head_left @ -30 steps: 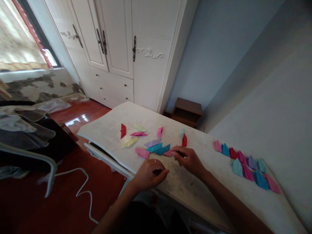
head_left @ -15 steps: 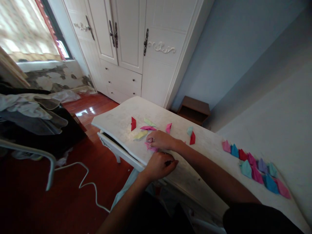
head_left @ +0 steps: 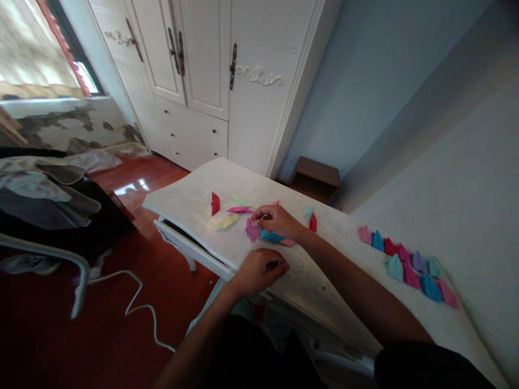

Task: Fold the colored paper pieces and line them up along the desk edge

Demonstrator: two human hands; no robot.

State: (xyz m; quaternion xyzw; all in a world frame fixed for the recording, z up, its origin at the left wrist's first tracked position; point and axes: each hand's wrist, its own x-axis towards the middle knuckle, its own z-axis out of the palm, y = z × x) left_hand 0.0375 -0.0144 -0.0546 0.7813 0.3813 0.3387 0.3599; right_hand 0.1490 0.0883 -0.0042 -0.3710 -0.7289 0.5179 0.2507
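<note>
Toward the table's left end, pink paper is pinched by the right hand, beside blue paper; at the near edge, the left hand is curled, its grip undeterminable.

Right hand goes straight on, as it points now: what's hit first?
Likely the magenta folded paper, just past the right hand, not counting the pinkish-purple piece at its fingers. Hand height above the table is unclear, so it might pass over.
</note>
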